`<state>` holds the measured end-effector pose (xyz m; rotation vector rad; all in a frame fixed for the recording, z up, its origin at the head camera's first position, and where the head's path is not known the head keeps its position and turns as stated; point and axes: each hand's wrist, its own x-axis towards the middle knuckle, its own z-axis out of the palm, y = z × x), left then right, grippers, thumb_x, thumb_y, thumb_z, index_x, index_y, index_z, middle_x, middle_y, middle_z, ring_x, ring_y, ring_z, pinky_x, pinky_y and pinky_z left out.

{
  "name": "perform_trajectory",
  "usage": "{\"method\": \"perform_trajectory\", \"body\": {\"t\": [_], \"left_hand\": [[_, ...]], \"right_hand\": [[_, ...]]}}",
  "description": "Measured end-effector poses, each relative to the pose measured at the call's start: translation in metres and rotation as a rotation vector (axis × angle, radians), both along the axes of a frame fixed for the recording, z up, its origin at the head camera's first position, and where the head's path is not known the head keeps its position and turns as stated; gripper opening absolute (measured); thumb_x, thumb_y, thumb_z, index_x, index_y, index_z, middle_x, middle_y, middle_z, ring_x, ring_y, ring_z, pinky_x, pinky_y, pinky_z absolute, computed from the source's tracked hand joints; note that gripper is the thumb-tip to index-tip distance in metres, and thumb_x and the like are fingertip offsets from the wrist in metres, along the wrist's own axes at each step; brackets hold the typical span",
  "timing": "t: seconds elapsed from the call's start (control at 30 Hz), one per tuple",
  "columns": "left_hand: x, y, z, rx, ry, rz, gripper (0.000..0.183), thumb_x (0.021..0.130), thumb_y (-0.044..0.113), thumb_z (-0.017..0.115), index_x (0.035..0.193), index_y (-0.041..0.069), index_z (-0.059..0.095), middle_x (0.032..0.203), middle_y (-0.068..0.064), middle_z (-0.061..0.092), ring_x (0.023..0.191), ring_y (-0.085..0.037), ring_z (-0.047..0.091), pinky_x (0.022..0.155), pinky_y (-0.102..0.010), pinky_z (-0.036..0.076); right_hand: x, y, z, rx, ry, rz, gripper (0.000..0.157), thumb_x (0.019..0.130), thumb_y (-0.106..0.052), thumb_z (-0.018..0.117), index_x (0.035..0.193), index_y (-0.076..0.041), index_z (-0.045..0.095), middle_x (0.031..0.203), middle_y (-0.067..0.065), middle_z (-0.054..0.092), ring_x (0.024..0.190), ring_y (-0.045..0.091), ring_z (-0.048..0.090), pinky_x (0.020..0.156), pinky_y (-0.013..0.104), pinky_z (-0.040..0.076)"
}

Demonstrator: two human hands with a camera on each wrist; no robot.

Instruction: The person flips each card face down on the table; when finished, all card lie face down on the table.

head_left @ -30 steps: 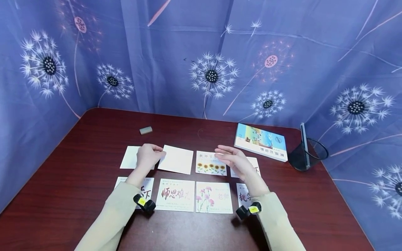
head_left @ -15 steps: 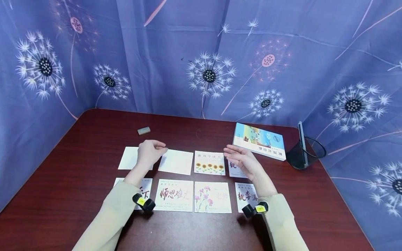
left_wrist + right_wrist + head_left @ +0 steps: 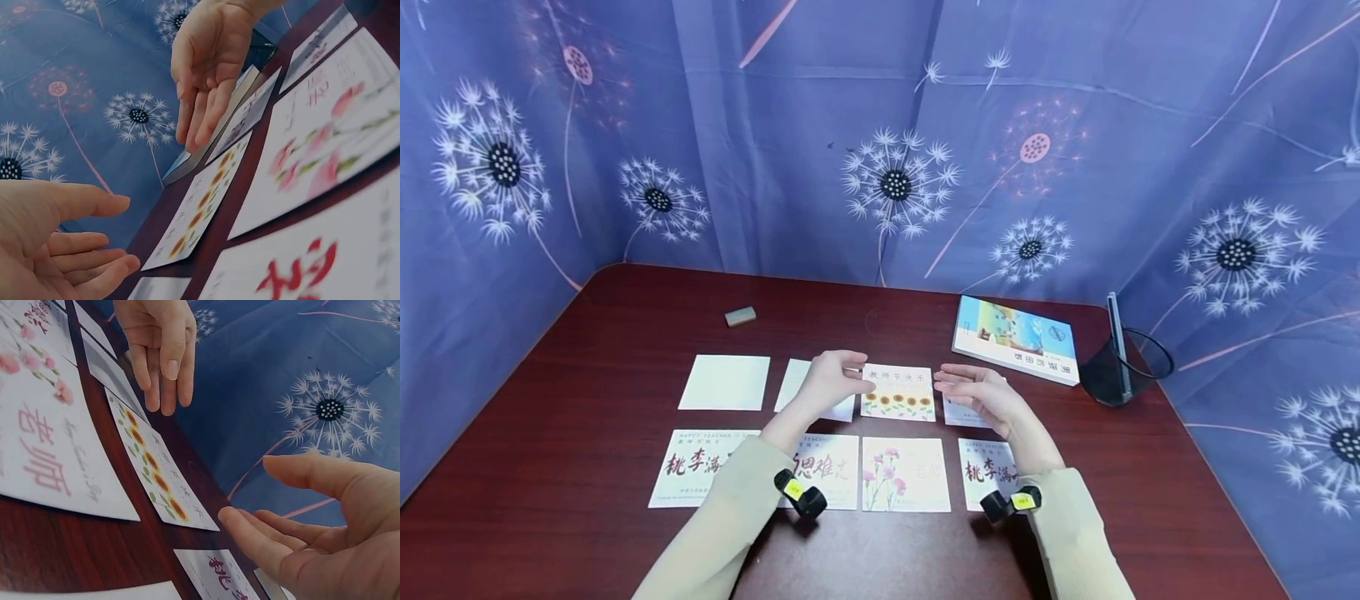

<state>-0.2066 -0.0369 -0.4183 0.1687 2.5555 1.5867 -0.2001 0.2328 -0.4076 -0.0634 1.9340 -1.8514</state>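
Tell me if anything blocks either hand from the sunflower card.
Nothing visible does. The left hand and right hand are at opposite ends of the sunflower card, and no other object lies on it.

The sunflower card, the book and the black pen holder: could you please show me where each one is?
Sunflower card (image 3: pixel 898 392): head view, middle of its printed face.
Book (image 3: pixel 1015 338): head view, on its cover.
Black pen holder (image 3: pixel 1102 377): head view, on its side wall.

Paper cards, glossy wood-grain tabletop
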Motion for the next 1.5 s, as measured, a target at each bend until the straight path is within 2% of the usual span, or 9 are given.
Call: {"method": "perform_trajectory", "body": {"t": [0.27,0.47,0.67,0.8,0.9,1.0,1.13,1.5], "left_hand": [[0.005,0.006,-0.005,-0.023,-0.010,0.005,0.050,0.080,0.012,0.078,0.126,0.001,0.063,0.121,-0.015,0.068,0.110,-0.028,0.066,0.091,-0.039,0.056],[0.007,0.007,-0.007,-0.051,-0.032,0.014,0.047,0.080,0.013,0.077,0.123,0.000,0.065,0.117,-0.015,0.069,0.106,-0.027,0.066,0.088,-0.037,0.057],[0.009,0.007,-0.007,-0.037,-0.055,-0.004,0.046,0.081,0.014,0.077,0.123,-0.002,0.065,0.116,-0.015,0.070,0.108,-0.027,0.065,0.091,-0.038,0.055],[0.009,0.008,-0.007,-0.047,-0.048,-0.012,0.046,0.082,0.013,0.076,0.123,-0.002,0.064,0.117,-0.016,0.069,0.110,-0.028,0.065,0.092,-0.039,0.055],[0.008,0.008,-0.007,-0.058,-0.047,-0.012,0.045,0.083,0.013,0.075,0.123,-0.003,0.064,0.117,-0.016,0.069,0.110,-0.028,0.065,0.093,-0.039,0.055],[0.008,0.009,-0.006,-0.065,-0.048,-0.010,0.044,0.082,0.013,0.075,0.122,-0.003,0.065,0.116,-0.016,0.070,0.110,-0.028,0.065,0.093,-0.039,0.055],[0.009,0.010,-0.005,-0.067,-0.050,-0.007,0.044,0.082,0.013,0.076,0.121,-0.003,0.065,0.115,-0.016,0.070,0.108,-0.028,0.065,0.092,-0.038,0.055],[0.010,0.013,-0.005,-0.068,-0.056,-0.013,0.044,0.081,0.012,0.075,0.121,-0.004,0.065,0.115,-0.017,0.070,0.108,-0.028,0.066,0.091,-0.037,0.056]], "right_hand": [[-0.002,0.005,-0.004,0.014,-0.009,0.036,0.061,0.092,0.001,0.053,0.145,0.016,0.028,0.148,0.036,0.034,0.110,0.006,0.063,0.087,0.014,0.053],[-0.001,0.006,-0.008,0.010,-0.023,0.081,0.061,0.093,0.002,0.050,0.145,0.019,0.023,0.146,0.039,0.033,0.111,0.009,0.064,0.087,0.016,0.053],[0.000,0.005,-0.011,0.008,-0.035,0.081,0.060,0.092,0.003,0.050,0.144,0.020,0.023,0.145,0.040,0.034,0.110,0.011,0.064,0.087,0.016,0.053],[-0.002,0.003,-0.011,0.013,-0.017,0.045,0.059,0.093,0.003,0.050,0.144,0.019,0.025,0.147,0.038,0.035,0.107,0.007,0.064,0.087,0.015,0.053],[-0.002,-0.002,-0.012,0.014,-0.012,-0.017,0.058,0.092,0.003,0.051,0.143,0.017,0.028,0.140,0.032,0.046,0.100,0.003,0.063,0.086,0.015,0.053],[-0.002,-0.006,-0.013,0.007,-0.010,-0.070,0.057,0.091,0.004,0.052,0.142,0.016,0.030,0.125,0.017,0.058,0.094,0.002,0.063,0.084,0.015,0.053],[-0.001,-0.009,-0.015,-0.021,-0.015,-0.099,0.057,0.090,0.005,0.052,0.141,0.016,0.030,0.107,0.000,0.058,0.089,0.003,0.062,0.082,0.016,0.053],[0.000,-0.011,-0.016,-0.080,-0.017,-0.100,0.053,0.090,0.008,0.052,0.139,0.013,0.034,0.096,-0.004,0.055,0.085,0.005,0.063,0.081,0.016,0.054]]}}
